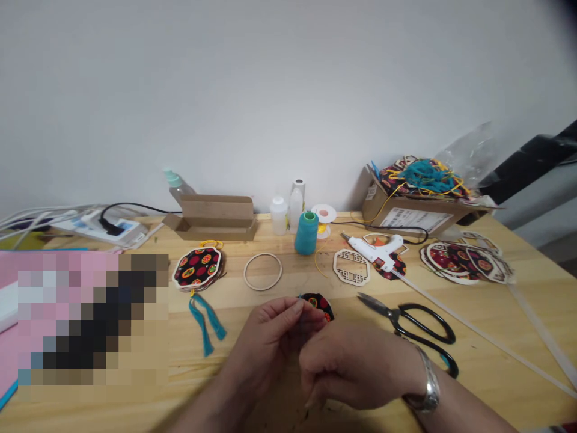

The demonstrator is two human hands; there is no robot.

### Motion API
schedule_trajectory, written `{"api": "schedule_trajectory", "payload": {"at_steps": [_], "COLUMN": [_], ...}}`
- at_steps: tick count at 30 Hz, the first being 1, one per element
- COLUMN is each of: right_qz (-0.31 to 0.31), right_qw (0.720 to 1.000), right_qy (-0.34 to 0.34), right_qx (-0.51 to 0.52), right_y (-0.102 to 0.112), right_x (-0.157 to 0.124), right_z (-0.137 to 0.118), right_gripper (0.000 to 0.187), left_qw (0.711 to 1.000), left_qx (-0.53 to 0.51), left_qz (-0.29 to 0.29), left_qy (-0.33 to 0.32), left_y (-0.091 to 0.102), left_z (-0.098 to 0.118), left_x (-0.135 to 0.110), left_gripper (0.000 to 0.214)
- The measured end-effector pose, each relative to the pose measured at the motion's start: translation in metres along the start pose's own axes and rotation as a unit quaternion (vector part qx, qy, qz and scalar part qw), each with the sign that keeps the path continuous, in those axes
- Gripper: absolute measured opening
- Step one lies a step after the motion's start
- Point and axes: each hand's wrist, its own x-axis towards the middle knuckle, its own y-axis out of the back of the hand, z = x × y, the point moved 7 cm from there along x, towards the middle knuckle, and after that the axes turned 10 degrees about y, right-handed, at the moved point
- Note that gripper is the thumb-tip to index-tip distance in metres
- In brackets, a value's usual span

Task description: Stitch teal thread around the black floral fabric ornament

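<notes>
My left hand [273,337] is closed at the front middle of the table, thumb against curled fingers. What it holds, if anything, is hidden. Just beyond its fingertips, a black fabric piece with red and orange print [319,302] shows partly; I cannot tell whether the fingers touch it. My right hand [354,364], with a silver bracelet [429,382] on the wrist, crosses in front with fingers pinched downward on something too small to name. Black-handled scissors [396,316] lie open beside it. A teal thread cone [307,233] stands behind the hands.
A white glue gun [376,249] lies by a wooden lattice frame [352,284]. To the left are a wooden ring [262,289], a tasselled ornament [198,269] and an open carton [219,231]. A full cardboard box [417,213] stands back right. Pixelation covers part of the left side.
</notes>
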Motion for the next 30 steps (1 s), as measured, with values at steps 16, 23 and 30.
{"api": "schedule_trajectory", "payload": {"at_steps": [16,23,30], "right_qz": [-0.122,-0.012,0.321], "right_qw": [0.99,0.991,0.934], "right_qy": [0.07,0.051,-0.08], "right_qx": [-0.021,0.126,0.134], "right_y": [-0.042,-0.015,0.045], "right_x": [0.013,0.006,-0.019], "right_z": [-0.011,-0.006,0.028], "right_gripper": [0.009,0.007,0.056], "left_qw": [0.999,0.998,0.987], "left_qx": [0.013,0.035,0.155], "left_qz": [0.022,0.044,0.043], "left_qy": [-0.025,-0.03,-0.013], "left_y": [0.004,0.007,0.002], "left_z": [0.003,0.002,-0.001], "left_x": [0.001,0.002,0.001], "left_gripper": [0.013,0.015,0.027]}}
